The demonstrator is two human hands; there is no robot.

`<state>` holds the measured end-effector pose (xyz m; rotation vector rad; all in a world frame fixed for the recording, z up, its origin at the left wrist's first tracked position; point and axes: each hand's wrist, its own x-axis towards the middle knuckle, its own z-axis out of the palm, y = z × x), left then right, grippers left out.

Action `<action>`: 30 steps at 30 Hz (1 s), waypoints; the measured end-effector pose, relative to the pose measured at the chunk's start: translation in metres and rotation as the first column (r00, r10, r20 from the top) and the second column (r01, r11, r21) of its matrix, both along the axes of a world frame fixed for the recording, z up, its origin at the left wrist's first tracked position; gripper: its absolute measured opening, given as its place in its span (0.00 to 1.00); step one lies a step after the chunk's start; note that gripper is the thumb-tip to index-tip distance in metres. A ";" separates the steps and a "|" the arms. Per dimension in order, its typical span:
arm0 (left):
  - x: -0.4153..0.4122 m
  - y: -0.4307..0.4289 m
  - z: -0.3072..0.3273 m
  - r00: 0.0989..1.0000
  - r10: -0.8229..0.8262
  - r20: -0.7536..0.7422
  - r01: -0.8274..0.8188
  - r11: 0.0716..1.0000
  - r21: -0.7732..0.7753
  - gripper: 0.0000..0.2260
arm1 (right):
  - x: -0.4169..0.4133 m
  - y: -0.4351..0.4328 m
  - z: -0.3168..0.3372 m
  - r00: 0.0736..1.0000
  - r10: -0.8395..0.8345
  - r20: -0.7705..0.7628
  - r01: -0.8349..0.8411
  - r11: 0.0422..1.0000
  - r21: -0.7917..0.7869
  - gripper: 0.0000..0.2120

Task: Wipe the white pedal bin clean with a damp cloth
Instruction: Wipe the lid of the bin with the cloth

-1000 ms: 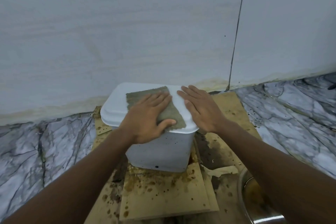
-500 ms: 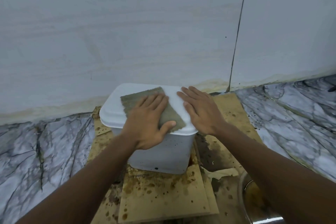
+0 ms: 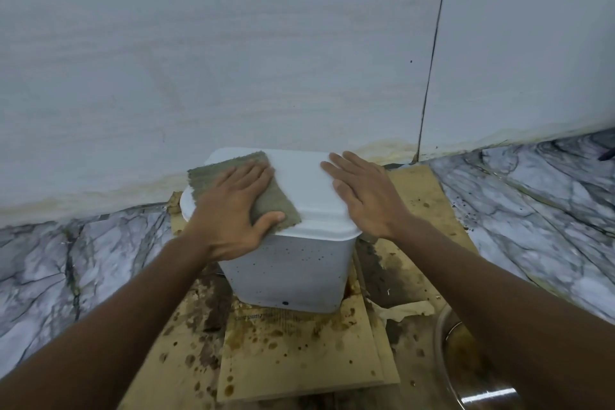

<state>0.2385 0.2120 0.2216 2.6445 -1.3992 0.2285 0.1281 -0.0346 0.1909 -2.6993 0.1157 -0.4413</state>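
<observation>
The white pedal bin (image 3: 293, 273) stands against the wall on stained cardboard, its lid closed and its front speckled with dark spots. A grey-green cloth (image 3: 213, 178) lies flat on the left half of the lid. My left hand (image 3: 233, 210) presses down on the cloth, fingers spread, thumb over its near edge. My right hand (image 3: 362, 193) rests flat on the right side of the lid, fingers apart, holding nothing. The pedal is hidden.
Stained cardboard sheets (image 3: 299, 356) cover the floor under and in front of the bin. A metal bowl (image 3: 466, 376) sits at the lower right, partly behind my right forearm. Marble floor (image 3: 532, 210) spreads to both sides. A white wall (image 3: 266, 43) rises right behind the bin.
My left hand has slid the cloth leftward across the lid, toward its left edge. The right hand has stayed on the right side of the lid.
</observation>
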 end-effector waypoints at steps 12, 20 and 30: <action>-0.005 -0.016 -0.018 0.979 -0.145 0.143 0.150 0.989 -0.021 0.37 | 0.006 -0.013 -0.006 0.999 0.019 0.033 -0.023 0.994 0.109 0.27; -0.005 -0.006 -0.022 0.991 0.050 0.124 -0.033 0.990 -0.134 0.37 | 0.009 -0.008 -0.004 0.999 -0.026 0.031 0.023 0.996 0.083 0.27; -0.013 -0.008 -0.024 0.999 -0.001 0.048 0.008 0.989 -0.146 0.36 | 0.000 -0.004 0.014 0.999 0.046 0.024 -0.048 0.668 0.742 0.15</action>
